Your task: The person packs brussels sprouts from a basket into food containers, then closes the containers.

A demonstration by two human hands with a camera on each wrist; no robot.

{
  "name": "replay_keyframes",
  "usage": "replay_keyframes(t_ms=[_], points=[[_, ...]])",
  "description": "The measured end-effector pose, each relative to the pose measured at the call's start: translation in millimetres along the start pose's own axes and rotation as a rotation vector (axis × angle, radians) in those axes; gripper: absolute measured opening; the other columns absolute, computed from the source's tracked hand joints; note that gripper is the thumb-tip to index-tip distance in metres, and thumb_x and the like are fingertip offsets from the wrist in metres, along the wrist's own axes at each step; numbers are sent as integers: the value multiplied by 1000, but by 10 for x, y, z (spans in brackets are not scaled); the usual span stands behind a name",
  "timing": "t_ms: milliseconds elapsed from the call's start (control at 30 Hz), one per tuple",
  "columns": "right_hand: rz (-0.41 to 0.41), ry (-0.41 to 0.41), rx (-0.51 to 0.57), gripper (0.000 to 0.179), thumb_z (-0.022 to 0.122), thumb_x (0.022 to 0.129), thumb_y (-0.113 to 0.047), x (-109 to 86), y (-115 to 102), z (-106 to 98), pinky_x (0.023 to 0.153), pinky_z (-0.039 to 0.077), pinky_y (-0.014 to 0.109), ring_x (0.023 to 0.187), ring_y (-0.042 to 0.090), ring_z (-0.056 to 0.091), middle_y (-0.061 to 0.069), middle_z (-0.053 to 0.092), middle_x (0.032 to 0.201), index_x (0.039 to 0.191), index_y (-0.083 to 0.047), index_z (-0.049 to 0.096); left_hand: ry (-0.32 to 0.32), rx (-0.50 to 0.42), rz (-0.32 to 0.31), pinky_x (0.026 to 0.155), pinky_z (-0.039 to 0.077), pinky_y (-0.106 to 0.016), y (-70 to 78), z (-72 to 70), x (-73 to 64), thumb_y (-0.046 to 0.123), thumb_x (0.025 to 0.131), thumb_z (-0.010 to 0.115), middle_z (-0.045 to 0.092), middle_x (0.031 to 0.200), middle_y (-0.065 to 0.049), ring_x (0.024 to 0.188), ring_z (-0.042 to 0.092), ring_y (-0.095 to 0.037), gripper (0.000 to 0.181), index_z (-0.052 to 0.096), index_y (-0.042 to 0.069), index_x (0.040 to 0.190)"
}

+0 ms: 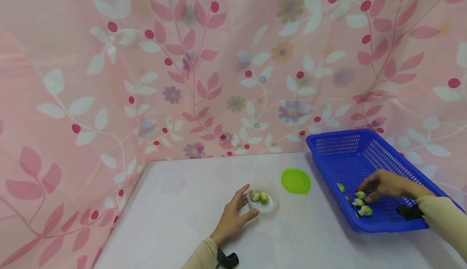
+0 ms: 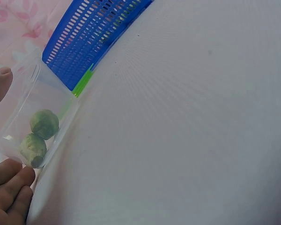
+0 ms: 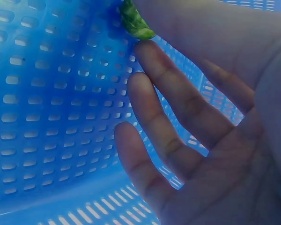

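"Where's the left hand [image 1: 232, 217]?"

"At a clear cup [image 1: 271, 202] on the desk [image 1: 182, 208], its fingers parted and relaxed around one side. Two green sprouts [image 1: 260, 197] sit inside the cup."

"And the right hand [image 1: 390, 185]?"

"In the blue basket [image 1: 394, 227], thumb and fingertips pinching one sprout [image 1: 360, 195] (the other fingers spread loosely). More basket sprouts [image 1: 365, 211] lie just beside it."

"That green thing?"

"A lid [image 1: 295, 181], flat between cup and basket."

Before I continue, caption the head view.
Left hand at a clear cup of two Brussels sprouts; right hand by other sprouts in a blue basket.
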State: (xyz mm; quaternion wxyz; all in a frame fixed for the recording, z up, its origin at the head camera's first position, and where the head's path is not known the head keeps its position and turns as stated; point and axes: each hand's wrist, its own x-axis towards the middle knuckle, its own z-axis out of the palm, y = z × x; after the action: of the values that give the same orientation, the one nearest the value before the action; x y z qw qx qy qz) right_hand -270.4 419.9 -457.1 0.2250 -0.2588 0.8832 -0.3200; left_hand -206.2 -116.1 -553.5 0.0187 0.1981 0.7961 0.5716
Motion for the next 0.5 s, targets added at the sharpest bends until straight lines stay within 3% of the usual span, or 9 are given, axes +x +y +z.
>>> replay_keyframes(t_ms=[300,500], points=[[50,29,-31,28,85,89,-12,36,16,10,78,59,18,95,4,72,13,79,111,113,2,78,4,-4,-6,121,45,-48,-1,3,-10,32,98,80,50,162,-16,145,56,-34,85,33,17,167],[103,38,-31,26,86,89,-16,51,3,22,75,60,21,90,5,69,7,78,107,109,-2,77,7,-20,25,121,45,-46,-28,5,-4,32,97,81,55,158,-17,144,57,-33,85,34,15,166]])
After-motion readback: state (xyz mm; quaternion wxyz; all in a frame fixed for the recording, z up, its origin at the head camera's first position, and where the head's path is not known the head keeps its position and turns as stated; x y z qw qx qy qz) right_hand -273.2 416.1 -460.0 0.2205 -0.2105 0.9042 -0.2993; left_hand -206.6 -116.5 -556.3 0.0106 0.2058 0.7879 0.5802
